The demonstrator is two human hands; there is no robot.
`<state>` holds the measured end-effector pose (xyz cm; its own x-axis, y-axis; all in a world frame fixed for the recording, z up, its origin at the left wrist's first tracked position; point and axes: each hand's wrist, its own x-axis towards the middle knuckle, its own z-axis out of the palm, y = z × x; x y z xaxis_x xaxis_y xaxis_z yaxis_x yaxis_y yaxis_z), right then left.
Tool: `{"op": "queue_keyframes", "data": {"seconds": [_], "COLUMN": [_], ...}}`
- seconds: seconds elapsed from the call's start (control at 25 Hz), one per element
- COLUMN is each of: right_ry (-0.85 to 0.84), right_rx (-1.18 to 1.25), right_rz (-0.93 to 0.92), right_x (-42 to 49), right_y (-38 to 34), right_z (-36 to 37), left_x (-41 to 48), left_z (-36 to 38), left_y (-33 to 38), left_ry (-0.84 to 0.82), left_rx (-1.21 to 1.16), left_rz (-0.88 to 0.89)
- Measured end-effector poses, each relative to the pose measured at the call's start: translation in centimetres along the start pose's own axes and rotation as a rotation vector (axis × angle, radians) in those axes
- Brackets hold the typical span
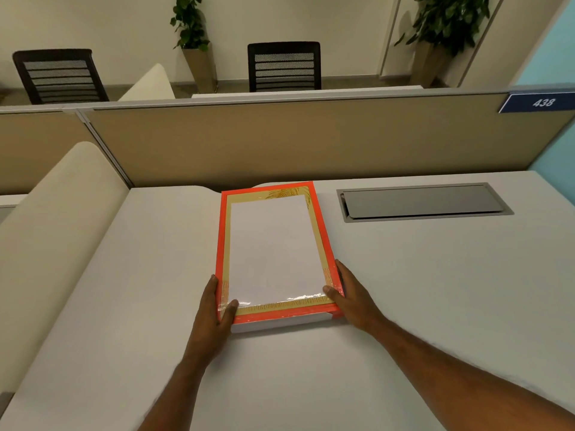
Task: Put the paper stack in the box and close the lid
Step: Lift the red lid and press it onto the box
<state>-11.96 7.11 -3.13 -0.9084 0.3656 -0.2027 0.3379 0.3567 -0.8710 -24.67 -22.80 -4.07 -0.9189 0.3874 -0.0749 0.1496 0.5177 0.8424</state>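
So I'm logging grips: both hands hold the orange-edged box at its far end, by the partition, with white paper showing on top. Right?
Not quite. The left hand and right hand hold the orange-edged box at its near end, closest to the person, as the head view shows. White paper does show on top.

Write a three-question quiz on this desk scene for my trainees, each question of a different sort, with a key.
1. True or false: both hands hold the near end of the orange-rimmed box lid.
2. Which hand has its thumb on the lid's near right corner? A. left hand B. right hand
3. Fill in: the blue sign on the partition reads ___.

Key: 1. true; 2. B; 3. 438
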Motion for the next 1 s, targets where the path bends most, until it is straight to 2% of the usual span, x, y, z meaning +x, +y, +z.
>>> {"op": "queue_keyframes", "data": {"seconds": [0.12, 0.24, 0.4, 0.56, 0.68, 0.88, 1.0], "right_ry": [0.1, 0.193, 0.095, -0.022, -0.05, -0.034, -0.035], "right_rx": [-0.093, -0.236, -0.445, -0.621, -0.697, -0.799, -0.788], "right_rz": [-0.035, -0.128, -0.207, -0.146, -0.096, -0.084, -0.064], "right_x": [0.7, 3.2, 9.5, 16.4, 19.7, 21.1, 20.7], "right_y": [0.0, -1.6, -4.9, -7.3, -7.7, -6.8, -7.3], "right_z": [-0.1, -0.5, -1.0, -2.0, -2.5, -2.0, -1.5], "left_x": [1.1, 3.8, 9.4, 15.7, 19.4, 20.7, 20.5], "left_z": [-0.8, -1.3, -0.6, 0.3, 0.5, 1.0, 1.0], "left_y": [-0.2, 0.3, 2.9, 4.7, 5.6, 5.1, 5.2], "left_ry": [-0.003, 0.001, -0.021, -0.105, -0.156, -0.085, -0.105], "left_rx": [-0.043, 0.161, 0.396, 0.53, 0.572, 0.623, 0.625], "left_rz": [-0.033, 0.039, 0.177, 0.151, 0.112, 0.129, 0.116]}}
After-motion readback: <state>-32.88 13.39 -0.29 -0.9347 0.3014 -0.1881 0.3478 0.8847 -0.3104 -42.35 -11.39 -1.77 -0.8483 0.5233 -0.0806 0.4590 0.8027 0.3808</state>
